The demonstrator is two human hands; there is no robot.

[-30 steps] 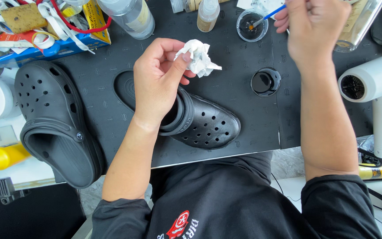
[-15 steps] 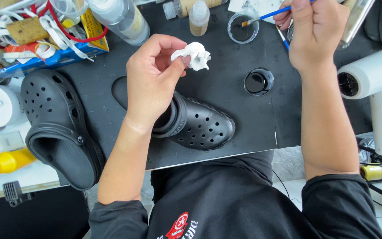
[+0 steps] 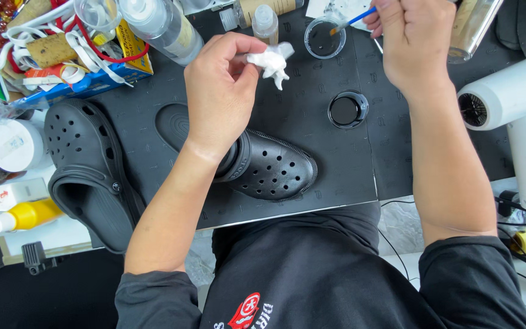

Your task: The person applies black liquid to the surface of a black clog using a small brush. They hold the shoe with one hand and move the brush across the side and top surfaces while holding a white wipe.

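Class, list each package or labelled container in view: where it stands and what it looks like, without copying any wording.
Blue and yellow carton: top left, flat, holding laces.
White round tub: left edge, small label on lid.
Clear bottle: top, lying tilted, pale label.
Small dropper bottle: top centre, beyond the left hand's white wad.

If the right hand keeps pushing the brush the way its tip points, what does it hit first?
Probably the small clear cup. The right hand holds a blue brush whose tip already sits at that cup's rim. Depth is unclear from above, so the tip may be over the cup rather than in it.
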